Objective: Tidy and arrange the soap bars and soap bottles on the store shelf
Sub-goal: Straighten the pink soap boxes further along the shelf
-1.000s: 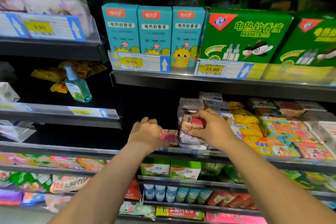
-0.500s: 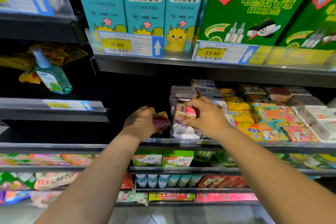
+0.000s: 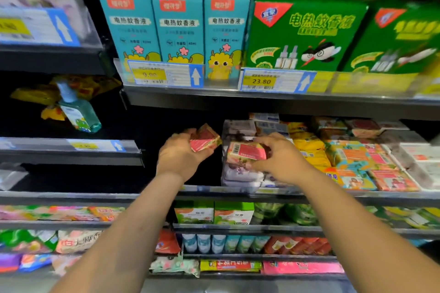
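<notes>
My left hand (image 3: 181, 154) grips a small red-and-pink soap bar (image 3: 205, 138), lifted and tilted above the dark gap at the left of the middle shelf (image 3: 309, 194). My right hand (image 3: 281, 157) holds a second boxed soap bar (image 3: 245, 151) with a red label and barcode, on top of a stack of pale wrapped soap packs (image 3: 240, 173). Yellow soap packs (image 3: 307, 147) and colourful soap boxes (image 3: 371, 166) fill the shelf to the right. A teal soap bottle (image 3: 77, 112) leans on the left shelf.
Above hangs a shelf edge (image 3: 262, 100) with teal boxes (image 3: 178, 28) and green boxes (image 3: 304, 33) behind price tags. Lower shelves hold more packs and small bottles (image 3: 204, 242). A left-hand shelf rail (image 3: 71, 150) juts forward beside my left arm.
My left hand has lifted its soap bar off the shelf and tipped it upward. My right hand stays on the boxed bar atop the stack. The view has shifted slightly.
</notes>
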`<state>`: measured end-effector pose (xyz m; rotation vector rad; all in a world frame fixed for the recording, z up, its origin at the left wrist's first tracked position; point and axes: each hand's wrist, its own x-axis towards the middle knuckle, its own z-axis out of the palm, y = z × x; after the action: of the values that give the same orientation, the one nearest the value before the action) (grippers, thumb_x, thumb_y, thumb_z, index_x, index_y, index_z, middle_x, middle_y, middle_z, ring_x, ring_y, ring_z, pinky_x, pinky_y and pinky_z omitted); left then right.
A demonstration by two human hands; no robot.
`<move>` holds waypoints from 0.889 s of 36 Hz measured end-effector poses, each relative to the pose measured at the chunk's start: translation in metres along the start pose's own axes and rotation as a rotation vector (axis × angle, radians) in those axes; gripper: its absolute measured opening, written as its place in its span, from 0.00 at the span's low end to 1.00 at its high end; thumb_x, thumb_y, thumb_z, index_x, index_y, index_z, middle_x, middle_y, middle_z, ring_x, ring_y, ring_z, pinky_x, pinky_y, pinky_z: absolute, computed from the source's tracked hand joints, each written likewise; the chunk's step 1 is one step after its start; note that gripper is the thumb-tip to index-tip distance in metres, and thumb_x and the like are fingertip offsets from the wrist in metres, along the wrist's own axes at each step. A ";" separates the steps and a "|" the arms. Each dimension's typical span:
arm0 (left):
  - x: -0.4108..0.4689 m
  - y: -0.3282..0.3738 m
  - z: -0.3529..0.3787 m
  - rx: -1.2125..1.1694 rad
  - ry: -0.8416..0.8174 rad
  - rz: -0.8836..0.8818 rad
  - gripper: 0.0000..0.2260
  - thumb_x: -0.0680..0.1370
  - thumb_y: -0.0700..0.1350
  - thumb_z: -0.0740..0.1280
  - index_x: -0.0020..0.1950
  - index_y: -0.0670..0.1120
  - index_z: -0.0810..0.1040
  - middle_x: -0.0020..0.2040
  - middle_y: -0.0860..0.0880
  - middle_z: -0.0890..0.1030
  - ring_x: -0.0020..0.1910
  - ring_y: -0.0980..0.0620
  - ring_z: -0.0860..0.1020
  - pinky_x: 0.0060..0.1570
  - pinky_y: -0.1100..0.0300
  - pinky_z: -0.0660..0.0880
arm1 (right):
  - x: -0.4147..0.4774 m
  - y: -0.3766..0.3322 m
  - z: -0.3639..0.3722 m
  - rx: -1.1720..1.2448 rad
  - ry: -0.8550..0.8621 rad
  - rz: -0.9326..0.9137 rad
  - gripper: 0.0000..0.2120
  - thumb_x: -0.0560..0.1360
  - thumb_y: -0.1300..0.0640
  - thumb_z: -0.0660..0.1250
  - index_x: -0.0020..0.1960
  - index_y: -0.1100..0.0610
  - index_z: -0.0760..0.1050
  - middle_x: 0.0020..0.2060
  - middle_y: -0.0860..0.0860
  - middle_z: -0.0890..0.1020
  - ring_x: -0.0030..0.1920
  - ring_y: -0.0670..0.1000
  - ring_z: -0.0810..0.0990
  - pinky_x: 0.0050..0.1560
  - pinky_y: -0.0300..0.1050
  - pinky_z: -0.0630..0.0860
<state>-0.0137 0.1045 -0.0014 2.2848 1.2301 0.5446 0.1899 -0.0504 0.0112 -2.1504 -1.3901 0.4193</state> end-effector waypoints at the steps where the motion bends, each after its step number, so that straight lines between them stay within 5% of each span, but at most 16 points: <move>1: -0.004 0.007 -0.002 0.003 0.020 -0.005 0.31 0.70 0.63 0.73 0.69 0.51 0.76 0.59 0.47 0.80 0.60 0.46 0.77 0.60 0.53 0.74 | -0.001 0.002 -0.001 -0.006 -0.002 -0.011 0.37 0.67 0.47 0.80 0.72 0.54 0.72 0.52 0.46 0.69 0.57 0.54 0.75 0.62 0.49 0.74; 7: -0.020 0.049 -0.009 0.014 0.019 0.076 0.28 0.71 0.60 0.74 0.68 0.50 0.78 0.65 0.49 0.80 0.68 0.46 0.72 0.64 0.56 0.68 | -0.025 0.036 -0.013 0.082 0.084 -0.098 0.34 0.68 0.49 0.81 0.70 0.56 0.74 0.50 0.40 0.65 0.55 0.49 0.72 0.64 0.46 0.73; 11: -0.026 0.093 0.004 0.050 0.006 0.134 0.25 0.71 0.58 0.75 0.67 0.53 0.78 0.62 0.52 0.81 0.65 0.49 0.74 0.59 0.59 0.69 | -0.061 0.084 -0.040 0.101 0.173 -0.032 0.33 0.69 0.45 0.78 0.71 0.49 0.71 0.54 0.40 0.67 0.56 0.42 0.69 0.59 0.27 0.65; 14: -0.026 0.135 0.028 0.049 -0.041 0.190 0.25 0.72 0.61 0.74 0.67 0.57 0.76 0.61 0.56 0.81 0.61 0.53 0.76 0.52 0.62 0.68 | -0.088 0.122 -0.073 0.037 0.241 0.028 0.34 0.70 0.44 0.77 0.72 0.52 0.72 0.56 0.46 0.69 0.57 0.46 0.71 0.57 0.33 0.65; 17: -0.024 0.176 0.061 0.061 -0.098 0.253 0.29 0.71 0.64 0.73 0.70 0.58 0.72 0.61 0.55 0.81 0.58 0.51 0.79 0.52 0.60 0.74 | -0.109 0.158 -0.108 0.004 0.310 0.063 0.35 0.67 0.44 0.79 0.70 0.56 0.74 0.54 0.49 0.72 0.56 0.49 0.73 0.57 0.28 0.64; 19: -0.023 0.204 0.085 0.085 -0.127 0.310 0.31 0.71 0.64 0.72 0.71 0.58 0.71 0.63 0.54 0.80 0.59 0.50 0.79 0.52 0.59 0.75 | -0.122 0.182 -0.129 -0.020 0.342 0.086 0.35 0.66 0.48 0.81 0.69 0.58 0.75 0.53 0.50 0.72 0.56 0.50 0.73 0.59 0.35 0.67; 23: -0.020 0.260 0.133 0.064 -0.211 0.384 0.32 0.72 0.64 0.71 0.73 0.59 0.67 0.68 0.56 0.75 0.65 0.50 0.75 0.58 0.61 0.72 | -0.145 0.222 -0.166 -0.107 0.354 0.060 0.34 0.66 0.53 0.82 0.69 0.58 0.75 0.52 0.48 0.72 0.52 0.43 0.68 0.55 0.31 0.64; 32: -0.008 0.360 0.226 0.236 -0.232 0.516 0.32 0.74 0.62 0.70 0.74 0.55 0.65 0.72 0.49 0.71 0.70 0.45 0.70 0.68 0.51 0.68 | -0.177 0.292 -0.211 -0.127 0.328 0.065 0.32 0.68 0.49 0.80 0.69 0.55 0.76 0.53 0.48 0.74 0.56 0.52 0.75 0.60 0.46 0.72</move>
<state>0.3433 -0.1251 0.0268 2.7876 0.6149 0.3014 0.4429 -0.3623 0.0031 -2.2471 -1.1911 -0.0026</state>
